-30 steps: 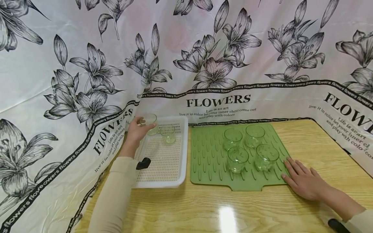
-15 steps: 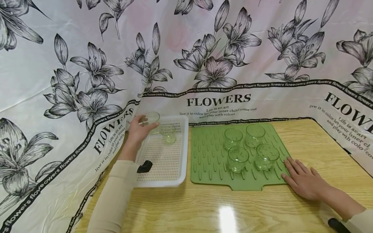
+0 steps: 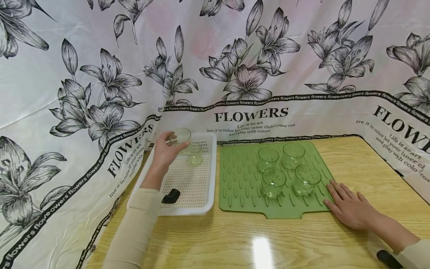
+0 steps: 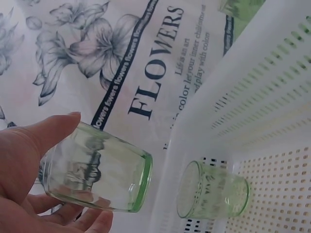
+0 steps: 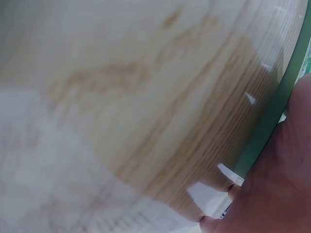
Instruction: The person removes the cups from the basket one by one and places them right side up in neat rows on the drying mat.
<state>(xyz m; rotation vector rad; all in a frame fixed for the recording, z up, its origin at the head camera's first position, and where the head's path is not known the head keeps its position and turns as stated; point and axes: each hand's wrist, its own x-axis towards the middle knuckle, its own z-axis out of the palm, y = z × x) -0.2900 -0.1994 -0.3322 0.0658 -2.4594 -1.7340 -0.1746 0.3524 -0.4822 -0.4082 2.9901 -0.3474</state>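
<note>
In the head view my left hand [image 3: 165, 153] grips a clear, green-tinted drinking glass [image 3: 181, 139] over the far left part of a white plastic basket [image 3: 211, 183]. The left wrist view has this glass [image 4: 109, 170] tilted, thumb on one side and fingers round the other, above the basket's wall. A second glass [image 4: 214, 194] stands inside the basket near its far end. My right hand [image 3: 351, 209] rests flat, fingers spread, at the right edge of a green ridged mat [image 3: 240, 183]. Several similar glasses [image 3: 273, 184] stand on the mat's right half.
The basket and mat lie side by side on a wood-grain table [image 3: 235, 239]. A flower-printed sheet [image 3: 248, 123] rises behind and to the left, close to the basket. A black strap end [image 3: 171, 196] at my left wrist overlaps the basket's interior.
My left hand has moved a little to the right and up with the glass, which now overlaps the second glass in the head view. The right hand stays in place.
</note>
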